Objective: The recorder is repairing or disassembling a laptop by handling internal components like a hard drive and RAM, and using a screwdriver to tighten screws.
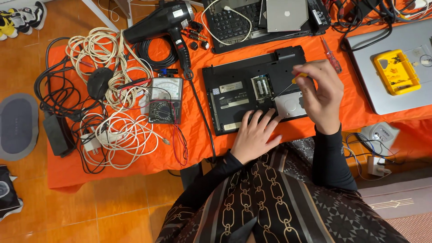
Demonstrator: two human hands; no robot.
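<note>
**Inspector:** Where does the laptop (238, 96) lie, and which way does it run?

**Assistant:** It lies upside down on the orange cloth (198, 135), near the middle and just in front of the person. Its long axis runs left to right, with the hinge edge on the far side. Covers are off, showing the memory slot (262, 86) and the silver drive (290, 104).

**Inspector:** The left hand?

**Assistant:** The left hand (254, 135) lies palm down on the near edge of the laptop, fingers spread and flat, gripping nothing. The black-sleeved forearm comes in from the near side.

**Inspector:** The right hand?

**Assistant:** The right hand (320, 92) hovers over the right end of the laptop, wrist bent, fingers closed around a screwdriver (288, 85). Its yellow handle is at the fingertips; the thin shaft slants down and left, tip beside the drive bay.

**Inspector:** Surroundings?

**Assistant:** A red screwdriver (331, 56) lies just beyond the right hand. A meter (165, 100) sits left of the laptop, with coiled white cables (112, 81) farther left. A black heat gun (164, 22) lies on the far side. A yellow box (397, 71) rests on a silver laptop (396, 96) at far right.
</note>
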